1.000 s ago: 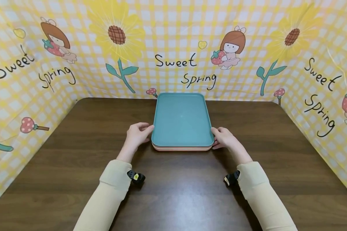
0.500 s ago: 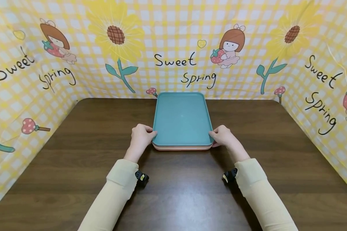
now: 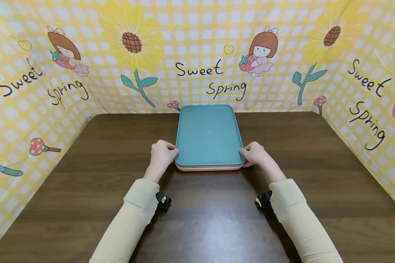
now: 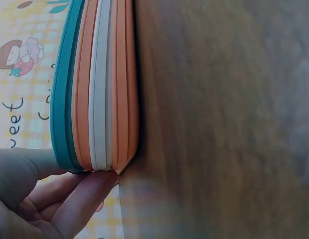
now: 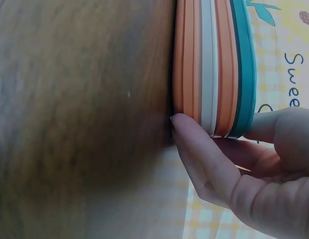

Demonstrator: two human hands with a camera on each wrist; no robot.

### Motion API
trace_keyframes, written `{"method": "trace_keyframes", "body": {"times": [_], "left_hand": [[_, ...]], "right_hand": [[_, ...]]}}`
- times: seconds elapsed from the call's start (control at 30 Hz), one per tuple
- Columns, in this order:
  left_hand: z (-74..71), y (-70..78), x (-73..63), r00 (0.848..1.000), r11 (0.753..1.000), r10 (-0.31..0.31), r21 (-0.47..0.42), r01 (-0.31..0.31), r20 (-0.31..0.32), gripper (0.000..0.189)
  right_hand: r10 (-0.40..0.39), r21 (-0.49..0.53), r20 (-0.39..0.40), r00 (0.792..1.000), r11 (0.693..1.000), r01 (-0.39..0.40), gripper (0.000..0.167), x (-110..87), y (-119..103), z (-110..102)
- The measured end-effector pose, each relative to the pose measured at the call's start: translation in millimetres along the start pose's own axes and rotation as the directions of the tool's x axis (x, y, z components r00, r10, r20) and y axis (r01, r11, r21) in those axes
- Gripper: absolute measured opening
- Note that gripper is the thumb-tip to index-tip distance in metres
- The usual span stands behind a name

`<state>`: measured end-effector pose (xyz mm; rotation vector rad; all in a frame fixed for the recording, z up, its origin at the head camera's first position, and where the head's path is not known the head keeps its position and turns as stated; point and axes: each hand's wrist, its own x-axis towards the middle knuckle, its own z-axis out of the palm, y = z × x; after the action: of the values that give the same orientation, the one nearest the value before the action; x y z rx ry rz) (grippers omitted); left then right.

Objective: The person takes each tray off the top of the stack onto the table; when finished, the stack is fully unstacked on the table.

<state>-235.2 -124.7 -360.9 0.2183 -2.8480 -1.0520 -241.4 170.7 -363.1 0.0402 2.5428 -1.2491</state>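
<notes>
Both sets of fingers (image 4: 84, 204) (image 5: 209, 152) clamp the topmost teal tray (image 3: 209, 135) lying between them.

- Dark brown wood-grain table (image 3: 204, 193), far corners rounded.
- Yellow-and-white checked cloth (image 3: 197, 33) along far, left and right sides, printed with sunflowers (image 3: 131, 42) and "Sweet Spring" lettering (image 3: 199, 69).
- Pale glare (image 3: 217, 226) on the table's near middle.

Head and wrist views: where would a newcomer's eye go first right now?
Most likely the teal tray, bright against the dark table, atop a tray stack towards the far edge, with the left hand and right hand gripping its sides. Next, the yellow checked cloth behind, with big sunflowers and "Sweet Spring" lettering. In the wrist views, a pale tray stands out between orange layers.
</notes>
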Motion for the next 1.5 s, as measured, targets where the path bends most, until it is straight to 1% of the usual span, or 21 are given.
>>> {"method": "trace_keyframes", "body": {"times": [0.1, 0.3, 0.43, 0.57, 0.63, 0.7, 0.8, 0.87, 0.93, 1.03, 1.1, 1.3, 1.43, 1.5], "left_hand": [[-1.0, -0.8, -0.8, 1.000, 1.000, 0.002, -0.005, -0.002, -0.012, 0.021], [-3.1, -1.4, 0.5, 0.997, 0.999, 0.030, -0.021, -0.032, -0.074, 0.021], [-7.3, -2.0, 2.6, 0.996, 0.999, 0.020, -0.026, -0.023, -0.082, 0.020], [-12.1, -3.2, 5.7, 0.999, 0.999, -0.011, -0.045, 0.009, -0.038, 0.020], [-13.7, -5.0, 7.7, 0.999, 0.997, -0.034, -0.071, 0.033, -0.005, 0.020], [-15.5, -7.2, 8.5, 0.997, 0.991, -0.068, -0.115, 0.071, 0.030, 0.020], [-18.0, -11.9, 9.0, 0.988, 0.966, -0.132, -0.211, 0.147, 0.087, 0.022], [-20.0, -14.8, 8.9, 0.979, 0.940, -0.170, -0.281, 0.196, 0.114, 0.024], [-22.0, -18.5, 9.8, 0.972, 0.915, -0.190, -0.335, 0.225, 0.135, 0.027], [-25.9, -24.7, 11.6, 0.971, 0.895, -0.191, -0.381, 0.232, 0.142, 0.030], [-29.4, -28.9, 12.1, 0.972, 0.892, -0.187, -0.390, 0.229, 0.144, 0.031], [-42.9, -41.1, 9.9, 0.971, 0.884, -0.191, -0.405, 0.235, 0.145, 0.035], [-55.4, -51.6, 10.4, 0.971, 0.885, -0.194, -0.402, 0.233, 0.137, 0.037], [-64.0, -57.6, 10.3, 0.971, 0.886, -0.196, -0.401, 0.235, 0.135, 0.039]], "right_hand": [[-0.003, 0.026, 0.006, 1.000, 1.000, 0.003, 0.037, -0.2, 1.2, 0.5], [0.000, 0.025, 0.013, 1.000, 1.000, -0.001, 0.037, -0.9, 3.2, 1.1], [0.009, 0.038, 0.025, 1.000, 0.999, -0.010, 0.038, -0.5, 3.1, 2.7], [0.017, 0.041, 0.026, 1.000, 0.999, -0.018, 0.037, 0.1, 2.9, 3.7], [0.020, 0.044, 0.024, 1.000, 0.999, -0.021, 0.038, 0.5, 2.9, 4.2], [0.021, 0.052, 0.021, 1.000, 0.998, -0.022, 0.038, 1.1, 2.7, 4.8], [0.024, 0.071, 0.020, 1.000, 0.997, -0.025, 0.039, 2.2, 2.4, 6.0], [0.026, 0.092, 0.020, 0.999, 0.995, -0.028, 0.038, 3.0, 2.1, 6.6], [0.026, 0.084, 0.020, 0.999, 0.996, -0.028, 0.037, 3.1, 1.5, 6.5], [0.029, 0.061, 0.017, 0.999, 0.998, -0.030, 0.034, 2.9, 0.4, 5.5], [0.032, 0.029, 0.011, 0.999, 0.999, -0.033, 0.031, 2.7, 0.0, 4.3], [0.027, 0.022, 0.003, 1.000, 0.999, -0.027, 0.025, 4.5, 0.9, 0.6], [0.019, 0.006, 0.009, 1.000, 1.000, -0.019, 0.024, 4.5, 0.1, -1.4], [0.018, -0.004, 0.005, 1.000, 1.000, -0.018, 0.023, 4.2, -0.6, -1.9]]}}
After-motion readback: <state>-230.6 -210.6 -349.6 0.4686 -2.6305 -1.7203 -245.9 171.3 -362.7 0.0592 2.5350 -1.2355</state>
